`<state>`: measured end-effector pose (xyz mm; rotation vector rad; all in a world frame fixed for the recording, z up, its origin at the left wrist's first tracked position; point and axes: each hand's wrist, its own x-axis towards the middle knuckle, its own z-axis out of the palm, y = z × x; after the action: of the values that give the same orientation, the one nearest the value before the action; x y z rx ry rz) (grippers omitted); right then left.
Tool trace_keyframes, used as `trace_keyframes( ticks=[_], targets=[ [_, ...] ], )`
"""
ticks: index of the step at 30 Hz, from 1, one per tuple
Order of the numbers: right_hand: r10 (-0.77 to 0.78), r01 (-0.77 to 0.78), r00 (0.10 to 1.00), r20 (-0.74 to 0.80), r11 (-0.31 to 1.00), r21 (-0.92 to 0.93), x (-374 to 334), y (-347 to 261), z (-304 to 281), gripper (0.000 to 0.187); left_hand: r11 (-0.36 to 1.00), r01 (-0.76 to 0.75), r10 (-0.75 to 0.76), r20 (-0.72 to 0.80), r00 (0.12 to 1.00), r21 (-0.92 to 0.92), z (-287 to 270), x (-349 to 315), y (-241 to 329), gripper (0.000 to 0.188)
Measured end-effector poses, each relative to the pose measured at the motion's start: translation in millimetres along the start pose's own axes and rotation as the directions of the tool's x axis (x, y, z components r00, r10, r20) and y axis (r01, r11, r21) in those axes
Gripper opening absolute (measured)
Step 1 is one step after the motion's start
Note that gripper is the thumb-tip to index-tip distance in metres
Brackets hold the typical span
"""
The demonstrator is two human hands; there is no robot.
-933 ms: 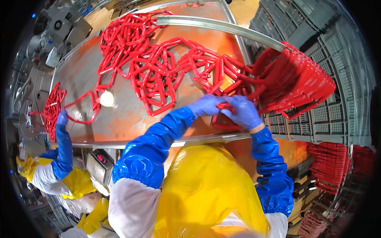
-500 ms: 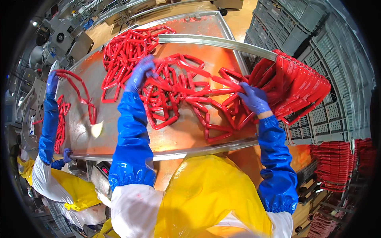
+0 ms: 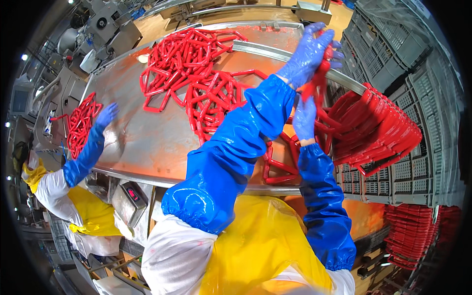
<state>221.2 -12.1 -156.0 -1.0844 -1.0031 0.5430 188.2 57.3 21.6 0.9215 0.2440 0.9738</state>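
Note:
My left hand (image 3: 304,58), in a purple glove, reaches across to the far side of a metal bar (image 3: 260,50), its fingers curled round red sausage links (image 3: 322,73) smeared by motion. Just below it, my right hand (image 3: 305,118) points upward, its fingers closed against the same links; their exact grip is partly hidden. Linked red sausages (image 3: 376,130) hang in many loops from the bar's right end. More of the chain (image 3: 209,101) lies in a tangle on the metal table (image 3: 132,128), partly behind my left sleeve, joining a larger heap (image 3: 179,56) farther back.
Grey plastic crates (image 3: 388,44) are stacked along the right, with more hanging red sausages (image 3: 410,231) at lower right. At left a co-worker's gloved hand (image 3: 107,114) is over the table beside a smaller sausage pile (image 3: 82,125). A scale (image 3: 132,196) stands at the near edge.
My left hand has swung right from the sausage tangle to the bar, carrying links. My right hand has shifted slightly. The co-worker's raised hand has come down, and the view has turned.

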Motion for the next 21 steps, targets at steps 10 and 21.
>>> trace_keyframes(
  ticks=[10,21],
  targets=[
    [0.277,-0.317,0.948,0.156,0.860,0.401,55.3,-116.3,-102.9,0.034,0.773,0.261,-0.412,0.144,0.900,0.578,-42.3,-123.6,-131.7,0.029],
    [0.115,-0.112,0.993,-0.031,0.990,0.088,-0.8,-117.9,-92.6,0.026,0.933,0.342,-0.358,0.233,0.904,0.108,-16.5,-71.9,-147.1,0.043]
  ],
)
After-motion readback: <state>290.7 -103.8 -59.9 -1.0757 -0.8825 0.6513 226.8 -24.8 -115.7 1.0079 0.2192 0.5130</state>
